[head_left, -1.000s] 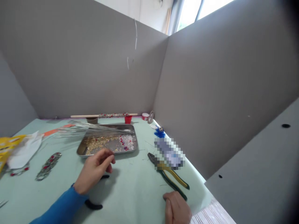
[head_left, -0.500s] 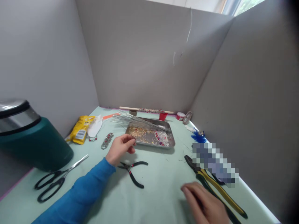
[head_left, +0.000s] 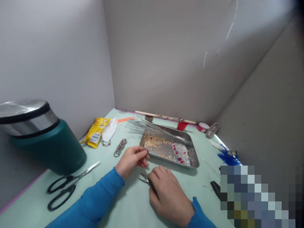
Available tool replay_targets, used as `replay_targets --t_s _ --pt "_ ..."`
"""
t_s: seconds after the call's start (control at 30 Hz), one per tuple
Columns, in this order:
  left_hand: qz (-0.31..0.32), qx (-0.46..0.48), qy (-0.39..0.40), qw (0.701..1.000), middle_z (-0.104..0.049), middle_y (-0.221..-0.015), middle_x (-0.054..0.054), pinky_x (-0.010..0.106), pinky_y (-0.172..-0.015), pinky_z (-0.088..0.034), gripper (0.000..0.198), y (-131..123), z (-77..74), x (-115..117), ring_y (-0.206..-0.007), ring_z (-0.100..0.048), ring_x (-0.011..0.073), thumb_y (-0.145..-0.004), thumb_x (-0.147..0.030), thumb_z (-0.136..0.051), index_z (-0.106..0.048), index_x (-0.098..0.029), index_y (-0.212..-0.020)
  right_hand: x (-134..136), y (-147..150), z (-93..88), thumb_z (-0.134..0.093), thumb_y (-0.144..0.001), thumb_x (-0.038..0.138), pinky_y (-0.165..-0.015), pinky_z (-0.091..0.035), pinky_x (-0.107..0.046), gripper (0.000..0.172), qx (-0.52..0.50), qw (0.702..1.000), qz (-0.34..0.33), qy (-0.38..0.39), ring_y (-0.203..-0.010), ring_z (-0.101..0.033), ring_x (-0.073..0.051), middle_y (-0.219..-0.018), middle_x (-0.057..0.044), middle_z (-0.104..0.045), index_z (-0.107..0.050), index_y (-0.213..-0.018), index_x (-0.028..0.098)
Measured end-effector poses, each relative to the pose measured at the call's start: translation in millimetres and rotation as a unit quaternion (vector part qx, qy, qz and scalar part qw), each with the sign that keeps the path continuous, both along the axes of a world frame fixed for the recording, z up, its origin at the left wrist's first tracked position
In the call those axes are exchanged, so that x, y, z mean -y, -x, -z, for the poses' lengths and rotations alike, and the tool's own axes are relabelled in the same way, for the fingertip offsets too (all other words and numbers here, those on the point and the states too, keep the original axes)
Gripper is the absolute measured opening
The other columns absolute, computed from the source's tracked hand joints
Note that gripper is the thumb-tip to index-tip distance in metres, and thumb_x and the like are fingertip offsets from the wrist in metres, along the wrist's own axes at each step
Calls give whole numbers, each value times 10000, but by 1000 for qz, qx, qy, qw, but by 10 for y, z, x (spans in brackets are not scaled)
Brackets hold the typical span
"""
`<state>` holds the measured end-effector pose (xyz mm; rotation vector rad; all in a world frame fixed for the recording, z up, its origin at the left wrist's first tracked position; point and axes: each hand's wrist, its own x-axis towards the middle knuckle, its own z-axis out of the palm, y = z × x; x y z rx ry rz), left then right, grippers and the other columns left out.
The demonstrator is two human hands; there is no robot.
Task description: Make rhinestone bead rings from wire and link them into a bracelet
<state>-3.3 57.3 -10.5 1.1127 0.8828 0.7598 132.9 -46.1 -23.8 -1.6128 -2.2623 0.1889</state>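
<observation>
My left hand (head_left: 131,160) rests on the green mat just left of a metal tray (head_left: 194,157), its fingertips pinched together on something too small to name. Beside it, my right hand (head_left: 167,193) lies over small black-handled pliers (head_left: 145,179), fingers curled round the handles; only the jaws stick out to the left. The tray holds gold, red and clear beads (head_left: 166,148), and a bundle of thin wires (head_left: 147,127) lies across its far left corner.
Black scissors (head_left: 68,185) lie at the near left beside a dark green bin with a steel lid (head_left: 40,139). A yellow packet (head_left: 95,136), a beaded strip (head_left: 120,147), a beaded stick (head_left: 166,117), a red cup (head_left: 181,125) and blue feathers (head_left: 226,157) surround the tray. Grey panels wall the desk.
The view swung left, bringing the bin and scissors in. My right hand moved from beside the large yellow-handled pliers at the right to the small black pliers and closed over them.
</observation>
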Motion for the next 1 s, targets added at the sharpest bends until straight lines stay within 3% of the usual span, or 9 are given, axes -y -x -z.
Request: replay_targets --t_s 0.03,0.17,0.3,0.4,0.5,0.63,0.73,0.87,1.0 --pt "3 -1 -2 1000 -629 -720 34 223 -494 -465 218 -12 8 6 -484 -568 87 -732 -305 -625 -538 -112 -785 -5 -26 27 -536 -786 183 -719 -379 -353 34 -16 1000 -1 -5 -820 -495 -223 -839 -54 -563 -563 -800 196" --pt "9 -23 -43 999 -616 -679 26 216 -453 -445 181 -100 54 76 -447 -563 91 -745 -288 -583 -523 -117 -755 -14 -108 146 -473 -857 290 -635 -395 -308 145 -174 983 39 -31 -700 -527 -187 -767 -46 -567 -565 -809 189" --pt "27 -35 -85 995 -603 -631 18 199 -423 -418 116 -230 98 207 -418 -553 87 -736 -231 -547 -524 -120 -715 -69 -198 226 -471 -856 408 -518 -407 -257 280 -421 890 172 10 -566 -519 -143 -760 -34 -588 -526 -1007 178" --pt "45 -33 -89 994 -608 -628 16 201 -430 -423 74 -335 88 276 -419 -556 90 -715 -197 -539 -531 -125 -724 -125 -256 236 -501 -825 462 -450 -370 -230 326 -507 838 196 45 -482 -455 -120 -614 22 -530 -519 -981 176" --pt "61 -30 -96 993 -597 -599 -4 204 -426 -424 53 -424 33 275 -431 -566 104 -689 -175 -543 -522 -144 -727 -176 -283 195 -535 -808 450 -461 -367 -220 293 -524 830 190 36 -490 -442 -116 -562 44 -495 -533 -921 180" --pt "53 -43 -111 992 -566 -509 -29 226 -438 -439 49 -480 -2 223 -441 -577 134 -693 -180 -538 -498 -168 -718 -213 -279 132 -546 -811 404 -484 -383 -219 244 -546 821 166 22 -539 -469 -118 -670 17 -557 -541 -928 190" --pt "40 -67 -111 991 -560 -495 -25 218 -435 -417 60 -475 59 212 -444 -573 136 -718 -213 -541 -500 -169 -711 -210 -261 159 -556 -814 370 -494 -390 -219 205 -561 814 153 21 -561 -486 -118 -730 6 -574 -539 -925 198" --pt "72 -105 -128 984 -575 -489 -6 207 -451 -391 107 -450 146 246 -453 -556 126 -749 -253 -545 -507 -165 -704 -202 -231 252 -505 -856 316 -520 -412 -224 126 -568 810 141 36 -551 -510 -118 -635 28 -540 -530 -817 199" --pt "96 -152 -153 972 -581 -524 2 215 -489 -390 172 -433 169 241 -497 -539 124 -792 -319 -527 -535 -157 -738 -206 -229 278 -485 -857 236 -527 -425 -220 78 -542 827 147 0 -564 -543 -116 -678 17 -560 -530 -814 189"
